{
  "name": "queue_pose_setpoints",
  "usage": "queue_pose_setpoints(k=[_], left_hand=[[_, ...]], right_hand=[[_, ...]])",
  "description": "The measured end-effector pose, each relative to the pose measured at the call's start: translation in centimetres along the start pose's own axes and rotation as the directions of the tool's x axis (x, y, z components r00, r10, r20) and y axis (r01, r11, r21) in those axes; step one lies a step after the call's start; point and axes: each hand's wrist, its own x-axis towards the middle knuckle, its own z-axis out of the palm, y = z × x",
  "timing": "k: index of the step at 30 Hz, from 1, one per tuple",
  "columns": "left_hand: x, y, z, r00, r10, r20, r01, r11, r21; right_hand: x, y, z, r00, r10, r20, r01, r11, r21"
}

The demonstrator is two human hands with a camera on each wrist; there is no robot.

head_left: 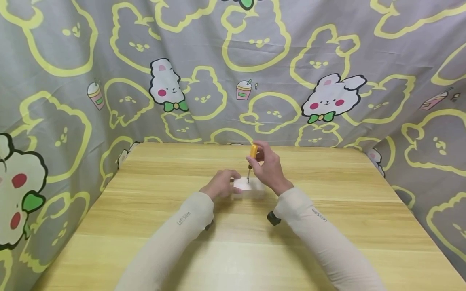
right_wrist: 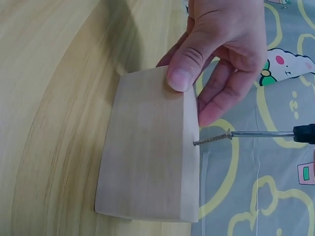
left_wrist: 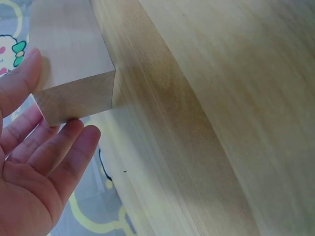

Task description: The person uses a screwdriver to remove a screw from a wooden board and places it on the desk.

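A pale wooden block (head_left: 255, 186) sits on the table in front of both hands. My left hand (head_left: 221, 184) grips the block's left end, with thumb and fingers on opposite faces, as the left wrist view shows close up. In my right hand (head_left: 269, 167) is a screwdriver (head_left: 253, 151) with a yellow handle, held almost upright above the block. The right wrist view shows its metal shaft (right_wrist: 263, 134) meeting the head of a screw (right_wrist: 214, 139). The screw's tip is at the block's upper face, with most of the thread standing out. That view leaves the right hand out of frame.
The wood-grain table (head_left: 233, 250) spreads around the block on every side. A grey curtain (head_left: 211, 48) with yellow outlines and white rabbit faces hangs along the back and both sides. Dark devices, one of them a black wrist camera (head_left: 274, 218), sit beneath the sleeved wrists.
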Motion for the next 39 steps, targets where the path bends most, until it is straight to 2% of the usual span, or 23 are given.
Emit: queue_pose_setpoints(k=[6, 14, 19, 31, 39], left_hand=[[-0.12, 0.08, -0.04, 1.0, 0.002, -0.009, -0.002, 1.0, 0.004], [0.18, -0.05, 0.03, 1.0, -0.009, 0.002, 0.009, 1.0, 0.001], [0.3, -0.08, -0.02, 1.0, -0.013, 0.004, 0.013, 1.0, -0.003], [-0.12, -0.19, 0.05, 1.0, -0.018, 0.012, 0.018, 1.0, -0.006], [-0.09, 0.05, -0.07, 1.0, -0.027, 0.014, 0.027, 1.0, -0.003]], right_hand=[[0.2, -0.21, -0.26, 0.999, -0.019, 0.047, 0.016, 0.998, 0.055], [0.13, -0.17, -0.05, 1.0, -0.021, 0.009, 0.021, 1.0, 0.007], [0.18, -0.23, -0.06, 0.998, -0.042, 0.038, 0.041, 0.999, 0.011], [0.13, -0.48, -0.16, 0.997, -0.001, 0.08, -0.004, 0.998, 0.067], [0.31, -0.5, -0.07, 1.0, -0.005, 0.011, 0.004, 0.999, 0.049]])
